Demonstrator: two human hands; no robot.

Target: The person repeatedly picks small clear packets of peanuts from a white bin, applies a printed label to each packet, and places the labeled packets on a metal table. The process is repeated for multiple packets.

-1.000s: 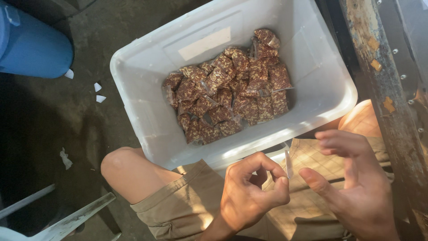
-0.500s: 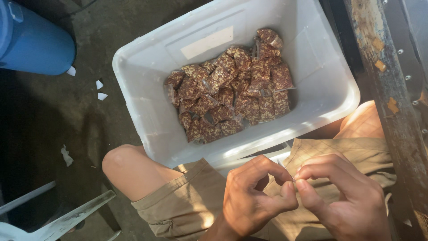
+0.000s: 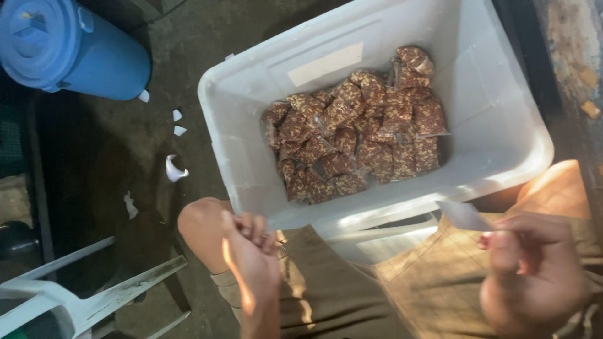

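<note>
Seemingly light and limp, the slip (image 3: 463, 215) sits pinched by its edge in the right hand (image 3: 534, 270), while at nine o'clock the left hand (image 3: 251, 251) curls loosely, apparently empty

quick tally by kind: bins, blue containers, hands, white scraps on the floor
white plastic bin, holding many small brown packets: 1
blue lidded container: 1
hands, left hand and right hand: 2
white scraps on the floor: about 5
total: about 9

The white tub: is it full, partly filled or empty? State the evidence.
Partly filled. The white tub holds small brown packets massed on its floor, with bare bottom showing beside them and the walls rising well above.
</note>
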